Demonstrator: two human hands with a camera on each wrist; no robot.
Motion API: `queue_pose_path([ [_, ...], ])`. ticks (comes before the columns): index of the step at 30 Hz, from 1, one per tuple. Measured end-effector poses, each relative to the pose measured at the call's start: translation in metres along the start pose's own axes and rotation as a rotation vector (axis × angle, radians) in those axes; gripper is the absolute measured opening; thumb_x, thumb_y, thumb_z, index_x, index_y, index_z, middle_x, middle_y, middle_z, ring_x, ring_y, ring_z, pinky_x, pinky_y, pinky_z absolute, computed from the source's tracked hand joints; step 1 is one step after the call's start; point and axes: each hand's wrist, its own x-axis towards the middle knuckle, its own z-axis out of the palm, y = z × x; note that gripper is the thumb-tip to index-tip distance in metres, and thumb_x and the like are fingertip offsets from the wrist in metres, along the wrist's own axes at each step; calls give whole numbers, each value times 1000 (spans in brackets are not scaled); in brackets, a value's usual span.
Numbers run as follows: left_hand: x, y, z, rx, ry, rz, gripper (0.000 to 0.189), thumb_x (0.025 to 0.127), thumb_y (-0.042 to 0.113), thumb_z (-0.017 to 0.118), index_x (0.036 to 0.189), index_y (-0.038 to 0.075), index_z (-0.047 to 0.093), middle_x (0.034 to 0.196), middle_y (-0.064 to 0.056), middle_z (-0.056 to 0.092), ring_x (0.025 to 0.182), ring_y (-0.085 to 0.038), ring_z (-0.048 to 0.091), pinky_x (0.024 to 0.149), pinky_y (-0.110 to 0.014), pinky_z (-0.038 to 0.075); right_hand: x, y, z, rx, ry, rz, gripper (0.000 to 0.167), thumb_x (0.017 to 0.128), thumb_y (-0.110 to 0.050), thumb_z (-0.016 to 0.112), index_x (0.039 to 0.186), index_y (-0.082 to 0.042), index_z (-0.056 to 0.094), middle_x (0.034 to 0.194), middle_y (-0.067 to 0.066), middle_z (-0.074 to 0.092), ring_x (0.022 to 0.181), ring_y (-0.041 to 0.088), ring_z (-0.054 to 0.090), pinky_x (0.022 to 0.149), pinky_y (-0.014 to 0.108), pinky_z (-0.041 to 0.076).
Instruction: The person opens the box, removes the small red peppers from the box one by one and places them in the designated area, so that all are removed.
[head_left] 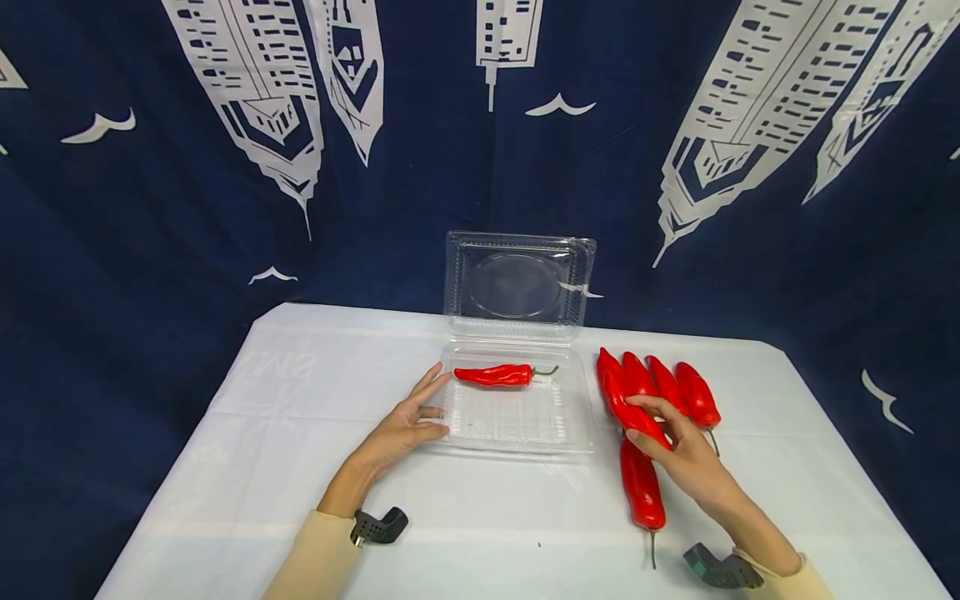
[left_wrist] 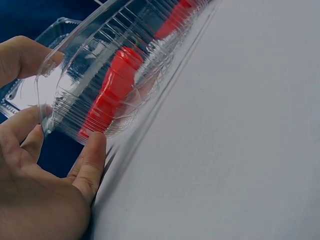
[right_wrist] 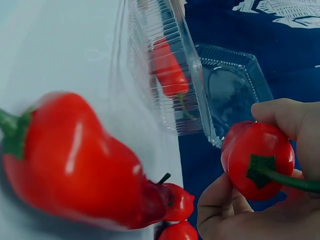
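Note:
A clear plastic clamshell box (head_left: pixel 517 417) stands on the table with its lid (head_left: pixel 517 287) raised behind. One red chili pepper (head_left: pixel 495 376) lies across the back of its tray, stem to the right. Along the tray's left edge rests my left hand (head_left: pixel 405 425), fingers spread and fingertips at the rim; the left wrist view shows them against the clear wall. My right hand (head_left: pixel 686 450) pinches another red pepper (head_left: pixel 630 404) between thumb and fingers, right of the box. From the right wrist, that held pepper (right_wrist: pixel 262 160) appears stem-end first.
Several red peppers lie right of the box, among them a rightmost one (head_left: pixel 697 396). Nearer the front is a single pepper (head_left: pixel 642 492), its stem toward me. White cloth covers the table (head_left: pixel 262 475); a dark blue printed curtain (head_left: pixel 420 192) hangs behind.

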Motion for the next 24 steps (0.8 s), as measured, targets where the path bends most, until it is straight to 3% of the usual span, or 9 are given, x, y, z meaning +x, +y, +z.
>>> queue_pose_path([
  [9, -1, -1, -1, 8, 1, 8, 85, 86, 0, 68, 159, 24, 31, 166, 22, 4, 130, -34, 39, 96, -36, 44, -9, 10, 1, 16, 37, 119, 56, 96, -20, 67, 144, -12, 40, 146, 22, 34, 132, 40, 35, 83, 35, 60],
  [19, -1, 0, 0, 4, -6, 16, 84, 87, 0, 68, 159, 23, 30, 166, 21, 4, 128, -33, 39, 97, -37, 43, -19, 19, -6, -6, 52, 149, 59, 100, -33, 61, 152, -20, 39, 158, 20, 30, 141, 44, 24, 91, 40, 57],
  [24, -2, 1, 0, -1, -8, 19, 84, 87, -1, 68, 159, 22, 30, 167, 19, 4, 127, -33, 39, 97, -36, 43, -25, 21, -10, 25, 66, 202, 60, 101, -32, 59, 155, -20, 35, 160, 20, 25, 139, 40, 27, 90, 35, 57],
])
